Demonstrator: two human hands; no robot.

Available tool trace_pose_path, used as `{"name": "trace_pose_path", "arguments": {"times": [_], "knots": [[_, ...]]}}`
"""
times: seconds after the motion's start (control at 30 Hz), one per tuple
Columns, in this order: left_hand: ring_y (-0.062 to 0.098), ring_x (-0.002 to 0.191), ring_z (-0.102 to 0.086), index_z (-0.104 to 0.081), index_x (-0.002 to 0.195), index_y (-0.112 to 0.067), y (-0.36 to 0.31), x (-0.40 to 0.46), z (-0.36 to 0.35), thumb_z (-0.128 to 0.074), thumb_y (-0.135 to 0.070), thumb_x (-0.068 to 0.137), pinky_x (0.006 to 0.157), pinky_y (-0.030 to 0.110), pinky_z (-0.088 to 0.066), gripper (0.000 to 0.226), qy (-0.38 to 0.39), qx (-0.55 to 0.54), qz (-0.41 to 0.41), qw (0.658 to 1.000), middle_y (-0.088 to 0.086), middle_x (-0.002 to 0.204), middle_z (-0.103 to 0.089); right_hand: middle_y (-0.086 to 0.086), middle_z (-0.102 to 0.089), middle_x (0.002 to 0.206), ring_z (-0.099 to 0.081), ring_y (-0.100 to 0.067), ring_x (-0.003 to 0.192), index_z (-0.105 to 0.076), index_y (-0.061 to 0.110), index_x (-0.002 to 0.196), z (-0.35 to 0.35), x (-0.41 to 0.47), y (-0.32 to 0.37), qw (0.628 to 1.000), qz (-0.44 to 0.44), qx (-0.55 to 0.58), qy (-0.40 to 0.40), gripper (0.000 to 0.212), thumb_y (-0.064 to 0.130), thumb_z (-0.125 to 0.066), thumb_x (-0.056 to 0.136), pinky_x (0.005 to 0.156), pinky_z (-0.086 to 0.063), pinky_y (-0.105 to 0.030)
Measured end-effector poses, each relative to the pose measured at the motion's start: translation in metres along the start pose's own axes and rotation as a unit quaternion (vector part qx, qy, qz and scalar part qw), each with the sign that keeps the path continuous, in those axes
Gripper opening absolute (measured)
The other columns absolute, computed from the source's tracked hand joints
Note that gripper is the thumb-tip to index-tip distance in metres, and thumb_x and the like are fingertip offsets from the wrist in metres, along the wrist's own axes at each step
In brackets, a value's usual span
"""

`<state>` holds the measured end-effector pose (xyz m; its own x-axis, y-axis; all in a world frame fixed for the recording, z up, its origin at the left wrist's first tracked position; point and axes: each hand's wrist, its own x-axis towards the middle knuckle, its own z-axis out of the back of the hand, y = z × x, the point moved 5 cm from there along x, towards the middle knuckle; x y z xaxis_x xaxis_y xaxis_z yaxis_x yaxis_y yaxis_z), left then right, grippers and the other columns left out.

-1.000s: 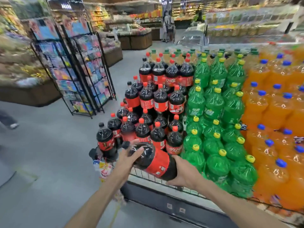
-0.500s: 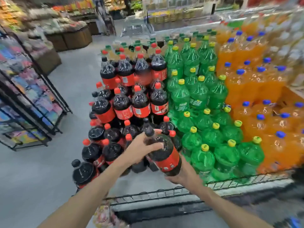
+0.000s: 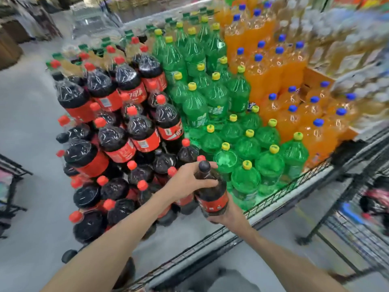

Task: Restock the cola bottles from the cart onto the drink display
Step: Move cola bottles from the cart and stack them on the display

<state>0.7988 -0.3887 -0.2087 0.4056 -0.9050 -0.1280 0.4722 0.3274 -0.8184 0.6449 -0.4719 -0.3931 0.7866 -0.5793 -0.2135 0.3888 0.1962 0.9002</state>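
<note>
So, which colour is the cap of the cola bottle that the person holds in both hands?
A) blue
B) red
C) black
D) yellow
C: the held cola bottle has a black cap, just above the left hand, while the right hand supports its base.

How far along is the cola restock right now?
Mostly stocked: the cola bottles already stand in stepped tiers beside the green bottles. In hand: one black-capped cola bottle, left hand around its neck, right hand under its base, over the front row. Left: setting it down on the bare shelf floor. The cart's remaining stock isn't visible.
</note>
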Motion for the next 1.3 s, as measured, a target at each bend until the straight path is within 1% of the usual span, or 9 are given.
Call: {"name": "trace_pose_path", "arguments": {"times": [0.17, 0.33, 0.47, 0.57, 0.7, 1.0, 1.07, 1.2, 1.3], "knots": [[-0.003, 0.117, -0.065, -0.07, 0.129, -0.035, 0.01, 0.013, -0.013, -0.086, -0.039, 0.082, 0.105, 0.036, -0.052, 0.05, -0.011, 0.017, -0.011, 1.0, -0.019, 0.124, -0.073, 0.017, -0.072, 0.119, -0.07, -0.005, 0.108, -0.044, 0.044, 0.134, -0.001, 0.015, -0.031, 0.999, -0.034, -0.012, 0.003, 0.107, 0.068, -0.098, 0.045, 0.093, -0.059, -0.041], [-0.008, 0.122, -0.06, -0.071, 0.129, -0.035, 0.017, 0.022, -0.024, -0.085, -0.041, 0.082, 0.106, 0.022, -0.048, 0.049, 0.016, 0.052, -0.017, 0.998, -0.025, 0.127, -0.07, 0.012, -0.073, 0.102, -0.069, 0.004, 0.095, -0.058, 0.032, 0.112, -0.008, 0.013, -0.031, 0.999, -0.049, 0.005, -0.006, 0.077, 0.02, -0.104, 0.051, 0.08, -0.052, -0.013], [-0.01, 0.121, -0.059, -0.071, 0.129, -0.031, 0.032, 0.016, -0.041, -0.087, -0.033, 0.082, 0.099, 0.009, -0.043, 0.049, 0.017, 0.041, -0.003, 0.999, -0.02, 0.128, -0.07, 0.014, -0.069, 0.115, -0.068, -0.002, 0.105, -0.053, 0.03, 0.125, -0.015, 0.014, -0.042, 0.997, -0.074, -0.034, 0.008, 0.095, 0.045, -0.104, 0.046, 0.091, -0.056, -0.027], [-0.009, 0.122, -0.06, -0.072, 0.128, -0.031, 0.042, 0.015, -0.048, -0.087, -0.034, 0.081, 0.103, 0.013, -0.044, 0.049, 0.001, 0.04, 0.002, 0.999, -0.02, 0.128, -0.071, 0.01, -0.064, 0.115, -0.064, -0.009, 0.105, -0.05, 0.022, 0.128, -0.016, 0.012, -0.039, 0.994, -0.088, -0.067, 0.012, 0.093, 0.037, -0.102, 0.052, 0.086, -0.048, -0.023], [-0.009, 0.121, -0.06, -0.071, 0.129, -0.032, 0.048, 0.021, -0.059, -0.086, -0.037, 0.082, 0.099, 0.008, -0.043, 0.049, 0.007, 0.043, 0.016, 0.999, -0.019, 0.129, -0.07, 0.015, -0.065, 0.114, -0.066, -0.008, 0.103, -0.05, 0.029, 0.129, -0.022, 0.018, -0.059, 0.992, -0.099, -0.072, -0.005, 0.098, 0.055, -0.092, 0.045, 0.089, -0.057, -0.034], [-0.008, 0.123, -0.058, -0.07, 0.13, -0.034, 0.054, 0.023, -0.064, -0.087, -0.037, 0.081, 0.098, 0.001, -0.039, 0.052, 0.01, 0.038, 0.03, 0.999, -0.018, 0.133, -0.068, 0.004, -0.055, 0.117, -0.058, -0.015, 0.107, -0.05, 0.012, 0.134, -0.017, 0.011, -0.051, 0.992, -0.101, -0.08, -0.008, 0.09, 0.024, -0.098, 0.059, 0.085, -0.042, -0.022], [-0.005, 0.123, -0.06, -0.07, 0.131, -0.034, 0.054, 0.022, -0.063, -0.087, -0.038, 0.08, 0.097, 0.003, -0.042, 0.054, 0.009, 0.044, 0.033, 0.998, -0.018, 0.133, -0.068, 0.001, -0.054, 0.123, -0.058, -0.018, 0.114, -0.047, 0.011, 0.138, -0.015, 0.012, -0.048, 0.992, -0.097, -0.08, -0.003, 0.095, 0.025, -0.099, 0.059, 0.09, -0.043, -0.022], [0.001, 0.126, -0.06, -0.066, 0.133, -0.036, 0.055, 0.019, -0.06, -0.089, -0.037, 0.078, 0.109, 0.026, -0.047, 0.059, 0.011, 0.073, 0.04, 0.996, -0.017, 0.133, -0.068, -0.004, -0.054, 0.135, -0.058, -0.021, 0.121, -0.038, 0.017, 0.147, -0.012, 0.01, -0.04, 0.992, -0.085, -0.083, 0.029, 0.102, 0.038, -0.094, 0.064, 0.1, -0.053, -0.035], [0.003, 0.127, -0.059, -0.063, 0.136, -0.033, 0.054, 0.013, -0.056, -0.09, -0.033, 0.078, 0.113, 0.036, -0.046, 0.063, 0.019, 0.086, 0.037, 0.995, -0.017, 0.133, -0.068, 0.0, -0.052, 0.132, -0.055, -0.017, 0.121, -0.038, 0.01, 0.145, -0.006, 0.002, -0.028, 0.99, -0.098, -0.076, 0.066, 0.088, 0.012, -0.092, 0.076, 0.093, -0.051, -0.016]]}}
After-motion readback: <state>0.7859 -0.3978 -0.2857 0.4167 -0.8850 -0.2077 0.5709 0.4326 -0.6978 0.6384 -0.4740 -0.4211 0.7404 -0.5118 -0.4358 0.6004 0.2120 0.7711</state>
